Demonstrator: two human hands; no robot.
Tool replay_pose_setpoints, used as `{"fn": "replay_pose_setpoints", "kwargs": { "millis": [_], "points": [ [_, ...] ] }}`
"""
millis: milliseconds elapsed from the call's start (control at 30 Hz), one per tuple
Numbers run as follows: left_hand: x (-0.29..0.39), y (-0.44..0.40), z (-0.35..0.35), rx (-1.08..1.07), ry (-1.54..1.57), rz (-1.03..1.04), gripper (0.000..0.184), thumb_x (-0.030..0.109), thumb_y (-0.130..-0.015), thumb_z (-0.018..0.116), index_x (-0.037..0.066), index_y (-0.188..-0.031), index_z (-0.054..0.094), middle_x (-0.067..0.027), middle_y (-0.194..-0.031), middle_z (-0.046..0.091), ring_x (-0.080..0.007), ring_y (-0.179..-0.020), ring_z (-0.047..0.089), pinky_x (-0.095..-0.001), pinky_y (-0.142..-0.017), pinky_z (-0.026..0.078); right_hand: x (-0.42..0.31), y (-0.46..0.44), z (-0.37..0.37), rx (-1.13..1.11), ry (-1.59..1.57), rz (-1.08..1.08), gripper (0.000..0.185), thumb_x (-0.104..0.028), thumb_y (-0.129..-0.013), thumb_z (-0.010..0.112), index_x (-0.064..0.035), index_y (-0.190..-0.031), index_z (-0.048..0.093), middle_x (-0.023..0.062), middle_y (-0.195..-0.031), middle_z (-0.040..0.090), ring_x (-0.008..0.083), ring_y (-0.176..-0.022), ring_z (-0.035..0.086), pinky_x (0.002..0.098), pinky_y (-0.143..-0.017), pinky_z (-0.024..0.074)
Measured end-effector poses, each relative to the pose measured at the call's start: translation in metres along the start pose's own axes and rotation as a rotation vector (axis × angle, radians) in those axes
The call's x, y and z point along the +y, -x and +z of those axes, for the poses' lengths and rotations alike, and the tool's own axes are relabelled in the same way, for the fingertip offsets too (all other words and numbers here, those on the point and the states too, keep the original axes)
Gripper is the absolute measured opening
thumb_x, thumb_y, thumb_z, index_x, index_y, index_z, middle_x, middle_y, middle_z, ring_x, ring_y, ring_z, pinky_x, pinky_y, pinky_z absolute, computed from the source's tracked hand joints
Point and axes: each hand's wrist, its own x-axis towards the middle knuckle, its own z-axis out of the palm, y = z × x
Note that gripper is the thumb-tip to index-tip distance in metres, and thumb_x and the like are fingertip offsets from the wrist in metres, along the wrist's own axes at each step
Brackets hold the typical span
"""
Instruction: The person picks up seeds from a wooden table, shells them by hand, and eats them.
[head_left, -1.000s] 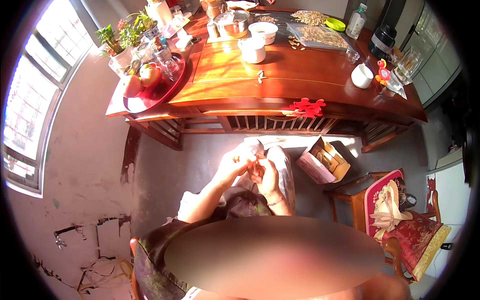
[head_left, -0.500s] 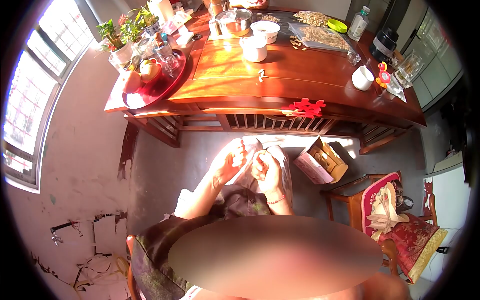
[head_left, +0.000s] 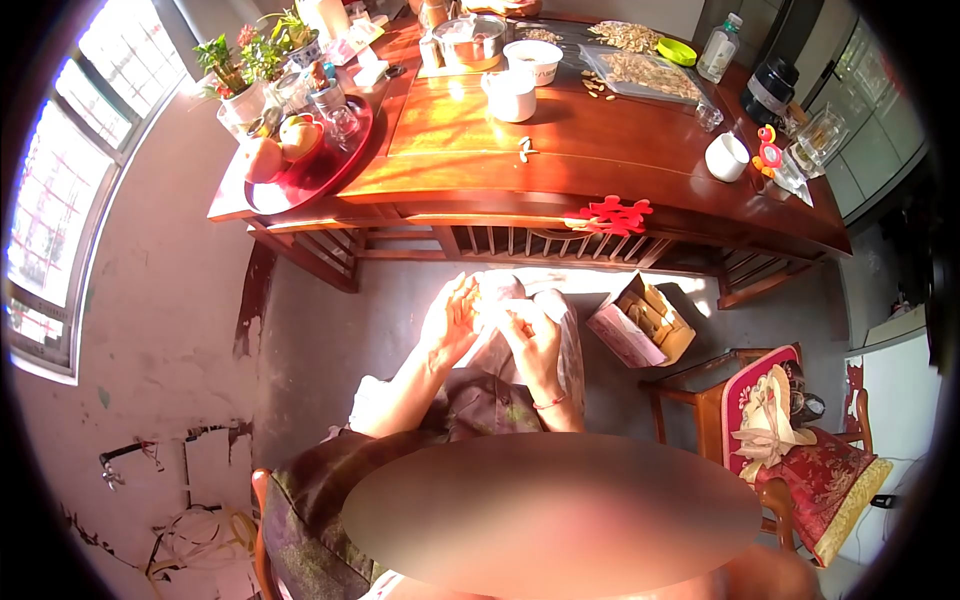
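Note:
Above my lap, in bright sunlight, my left hand [head_left: 452, 318] is cupped with its palm turned inward and its fingers stretched up and apart. My right hand [head_left: 533, 338], with a thin red bracelet on the wrist, reaches its thumb and fingertips together toward the left palm. Something small may be pinched there, but glare hides it. On the wooden table [head_left: 440, 165] ahead lie a few pale seed- or nut-like pieces [head_left: 526, 150]. A heap of similar pieces [head_left: 625, 37] and a clear bag [head_left: 645, 75] of them are farther back.
A white mug [head_left: 511, 97], a paper bowl [head_left: 532, 62] and a steel pot [head_left: 468, 42] stand on the table. A red tray [head_left: 355, 150] with fruit is left, a white cup [head_left: 726, 157] right. An open cardboard box [head_left: 640, 325] and a chair [head_left: 705, 420] are to my right.
My left hand's fingers have uncurled into a cupped palm. My right hand's fingertips have shifted left toward it from a more closed grip. The small pieces near the table's front look slightly rearranged.

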Motion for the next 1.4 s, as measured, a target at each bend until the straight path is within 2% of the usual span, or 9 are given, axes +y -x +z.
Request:
{"fn": "replay_pose_setpoints", "kwargs": {
  "millis": [33,133,167,367,600,967,1000,1167,1400],
  "points": [
    [0.001,0.001,0.002,-0.035,-0.017,-0.029,0.030,0.029,-0.092,0.050,0.004,-0.109,0.054,-0.0089,-0.100,0.062,-0.0176,-0.092,0.058,-0.0300,-0.085,0.046,0.001,0.001,-0.003,-0.027,0.171,-0.061,0.010,-0.005,-0.084,0.062,0.0009,-0.092,0.064,-0.0018,-0.067,0.060,0.0044,-0.056,0.052,0.0191,-0.051,0.0414],
    [0.000,0.004,0.009,-0.023,-0.034,-0.055,0.036,0.033,-0.092,0.049,0.003,-0.113,0.051,-0.0098,-0.106,0.060,-0.0194,-0.096,0.056,-0.0323,-0.089,0.044,-0.002,0.001,0.007,-0.042,0.143,-0.154,0.013,-0.006,-0.084,0.062,0.0011,-0.094,0.064,0.0051,-0.075,0.066,0.0074,-0.064,0.060,0.0218,-0.057,0.0468],
    [-0.002,0.004,0.011,-0.022,-0.034,-0.055,0.036,0.033,-0.092,0.049,0.003,-0.113,0.051,-0.0098,-0.106,0.060,-0.0194,-0.096,0.056,-0.0323,-0.089,0.044,-0.006,0.001,0.005,-0.106,0.242,-0.130,0.015,-0.009,-0.083,0.064,-0.0004,-0.096,0.063,0.0110,-0.081,0.068,0.0145,-0.070,0.066,0.0257,-0.061,0.0502],
    [-0.011,-0.003,-0.005,-0.026,-0.020,-0.057,0.040,0.034,-0.093,0.048,0.001,-0.115,0.050,-0.0116,-0.109,0.057,-0.0223,-0.102,0.054,-0.0355,-0.093,0.042,-0.012,0.003,0.008,-0.094,0.545,-0.190,0.019,-0.014,-0.081,0.066,-0.0055,-0.098,0.064,0.0133,-0.080,0.066,0.0278,-0.069,0.065,0.0333,-0.060,0.0516],
    [-0.014,0.001,0.007,0.052,-0.012,-0.100,0.038,0.032,-0.093,0.049,0.000,-0.114,0.051,-0.0102,-0.112,0.056,-0.0222,-0.105,0.053,-0.0354,-0.094,0.042,-0.001,0.002,0.006,-0.040,0.697,-0.267,0.021,-0.021,-0.084,0.060,-0.0084,-0.101,0.062,0.0109,-0.084,0.066,0.0268,-0.067,0.065,0.0341,-0.057,0.0516],
    [-0.020,-0.001,-0.001,0.060,-0.002,-0.106,0.031,0.029,-0.093,0.049,0.004,-0.111,0.055,-0.0076,-0.108,0.059,-0.0213,-0.102,0.056,-0.0340,-0.094,0.042,-0.004,0.004,0.008,0.029,0.638,-0.283,0.012,-0.012,-0.082,0.060,-0.0091,-0.094,0.060,0.0098,-0.075,0.064,0.0274,-0.061,0.063,0.0349,-0.053,0.0498],
    [-0.020,0.002,0.005,-0.042,-0.055,-0.114,0.030,0.027,-0.093,0.050,0.005,-0.112,0.054,-0.0064,-0.109,0.059,-0.0196,-0.102,0.056,-0.0332,-0.093,0.043,-0.007,0.003,0.008,0.029,0.638,-0.286,0.012,-0.012,-0.082,0.060,-0.0091,-0.094,0.060,0.0098,-0.075,0.064,0.0274,-0.061,0.063,0.0349,-0.053,0.0498],
    [-0.022,0.004,0.013,-0.263,-0.240,-0.068,0.042,0.028,-0.093,0.050,0.000,-0.124,0.047,-0.0106,-0.115,0.059,-0.0201,-0.109,0.054,-0.0342,-0.097,0.041,0.001,0.002,0.004,0.149,0.428,-0.253,0.009,-0.010,-0.084,0.063,-0.0041,-0.091,0.060,0.0067,-0.067,0.059,0.0122,-0.056,0.055,0.0263,-0.052,0.0442],
    [-0.020,0.006,0.010,-0.280,-0.343,-0.080,0.043,0.020,-0.089,0.056,0.001,-0.126,0.044,-0.0077,-0.116,0.056,-0.0173,-0.108,0.054,-0.0325,-0.096,0.041,-0.002,0.002,0.001,0.134,0.464,-0.273,0.008,-0.009,-0.084,0.063,-0.0032,-0.089,0.060,0.0042,-0.063,0.052,0.0108,-0.054,0.048,0.0255,-0.050,0.0412]
  ]
}}
